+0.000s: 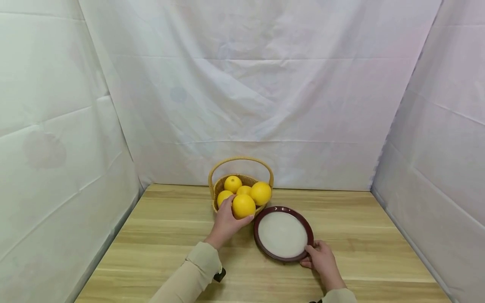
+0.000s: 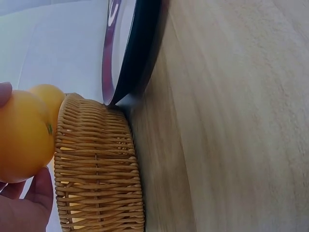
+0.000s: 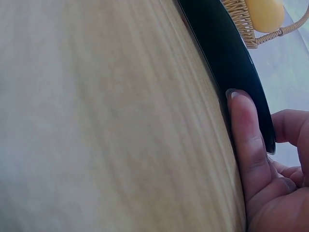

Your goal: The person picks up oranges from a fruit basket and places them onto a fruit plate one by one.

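My left hand [image 1: 226, 223] grips an orange [image 1: 243, 206] at the front of the wicker basket [image 1: 216, 189]; in the left wrist view this orange [image 2: 24, 137] is beside the basket's rim [image 2: 96, 164], thumb and fingers around it. Several more oranges [image 1: 261, 193] lie in the basket. Right of the basket is a plate with a dark red rim [image 1: 310, 233] and a pale centre. My right hand [image 1: 322, 261] pinches the plate's lower right edge; in the right wrist view a finger lies under the dark underside [image 3: 222, 53] of the plate and the hand [image 3: 270, 183] is at its edge.
The basket's arched handle [image 1: 241, 158] stands upright over the oranges. The wooden table [image 1: 170, 235] ends at a white cloth backdrop [image 1: 242, 101] behind, with cloth walls at left [image 1: 57, 139] and right [image 1: 435, 139].
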Demonstrator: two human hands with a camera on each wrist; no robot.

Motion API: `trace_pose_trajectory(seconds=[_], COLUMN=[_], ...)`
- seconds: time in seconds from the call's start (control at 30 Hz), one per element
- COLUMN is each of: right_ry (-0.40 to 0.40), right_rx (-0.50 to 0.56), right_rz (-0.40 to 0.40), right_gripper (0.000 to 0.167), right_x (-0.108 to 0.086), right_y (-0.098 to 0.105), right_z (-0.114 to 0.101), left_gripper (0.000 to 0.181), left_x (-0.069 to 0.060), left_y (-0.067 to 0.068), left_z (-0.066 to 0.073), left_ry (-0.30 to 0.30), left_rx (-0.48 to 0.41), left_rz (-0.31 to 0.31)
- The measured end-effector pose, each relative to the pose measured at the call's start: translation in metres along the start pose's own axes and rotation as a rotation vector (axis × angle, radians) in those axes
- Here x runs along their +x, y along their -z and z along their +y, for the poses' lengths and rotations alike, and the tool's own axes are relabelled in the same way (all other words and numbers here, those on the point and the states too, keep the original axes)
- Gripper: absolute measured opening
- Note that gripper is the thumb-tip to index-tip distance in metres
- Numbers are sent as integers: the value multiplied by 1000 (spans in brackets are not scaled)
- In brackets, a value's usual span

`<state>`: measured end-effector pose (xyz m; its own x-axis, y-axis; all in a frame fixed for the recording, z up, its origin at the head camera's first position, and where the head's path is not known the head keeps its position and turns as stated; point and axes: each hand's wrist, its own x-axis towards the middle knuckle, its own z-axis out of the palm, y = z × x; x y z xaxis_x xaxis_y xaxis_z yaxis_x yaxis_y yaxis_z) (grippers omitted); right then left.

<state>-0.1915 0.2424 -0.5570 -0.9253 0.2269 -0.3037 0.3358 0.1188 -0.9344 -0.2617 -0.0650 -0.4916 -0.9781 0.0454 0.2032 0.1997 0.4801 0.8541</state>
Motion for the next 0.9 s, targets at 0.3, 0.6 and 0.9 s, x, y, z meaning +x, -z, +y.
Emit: trace_pose_trajectory(seconds=[0.3,0.6,0.9], right_ry=[2,-11,-29], right_rx=[-9,-15,-14], right_rz=[1,-1,-5], right_gripper=[34,33,36], right_x=[0,1,1], right_y=[0,0,1], right_z=[0,-2,0], left_gripper=[92,87,87], left_x=[-4,-9,-17], left_y=[-4,-10,-18], left_z=[1,4,2], left_ry=[-108,-178,-187], left_rx=[53,75,106], left_rz=[-13,-51,-142])
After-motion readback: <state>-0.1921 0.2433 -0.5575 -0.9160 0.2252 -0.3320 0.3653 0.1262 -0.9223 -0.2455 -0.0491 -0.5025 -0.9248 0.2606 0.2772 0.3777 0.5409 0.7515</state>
